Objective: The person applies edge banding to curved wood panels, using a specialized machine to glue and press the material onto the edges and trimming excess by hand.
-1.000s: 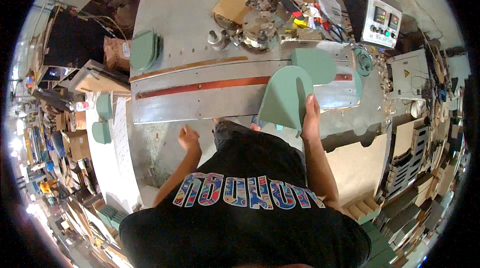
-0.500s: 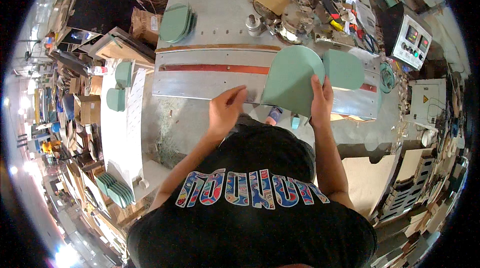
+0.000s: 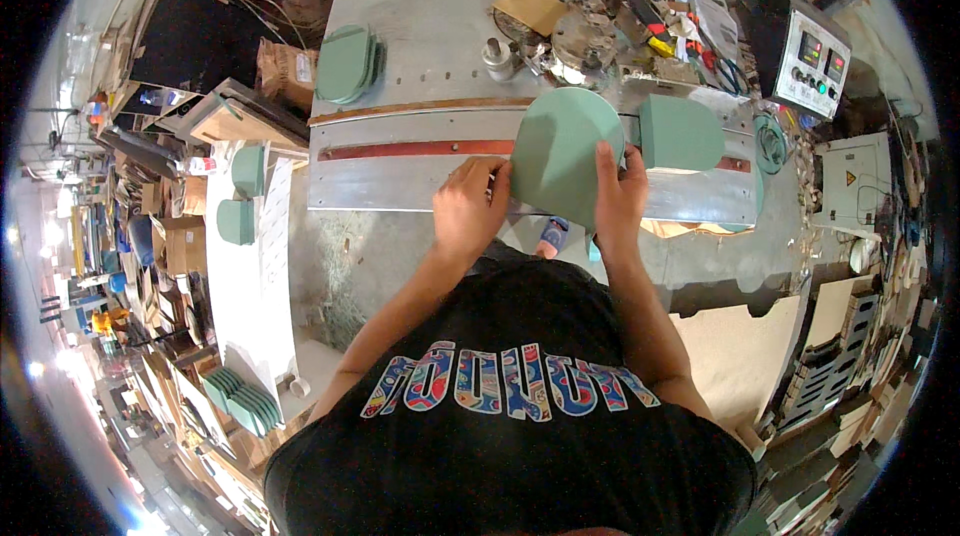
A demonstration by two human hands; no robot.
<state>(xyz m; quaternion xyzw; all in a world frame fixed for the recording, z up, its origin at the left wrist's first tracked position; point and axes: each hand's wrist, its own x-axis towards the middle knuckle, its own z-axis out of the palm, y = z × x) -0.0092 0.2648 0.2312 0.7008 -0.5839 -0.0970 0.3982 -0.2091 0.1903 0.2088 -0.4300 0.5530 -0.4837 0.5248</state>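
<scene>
I hold a flat light-green panel [image 3: 566, 151] with one rounded end over the metal worktop. My right hand [image 3: 622, 198] grips its right edge, thumb on the upper face and fingers behind. My left hand [image 3: 468, 204] has its fingers bent around the panel's left edge, fingertips partly hidden. Just right of the panel, a stack of similar green panels [image 3: 682, 133] rests on the metal bed. Under my hands runs a long metal plate [image 3: 390, 176] with a reddish strip [image 3: 400, 149] set into it.
Another green stack [image 3: 345, 64] stands at the table's far left. Metal parts and tools [image 3: 585, 41] crowd the back right, near a control box [image 3: 812, 61] with lit displays. A white side table [image 3: 245, 286] at left bears more green pieces [image 3: 237, 221]. Fanned green panels [image 3: 242, 401] sit lower left.
My left hand has moved right and up to the panel's left edge. My right hand and the panel have shifted slightly left, and the panel has turned a little.
</scene>
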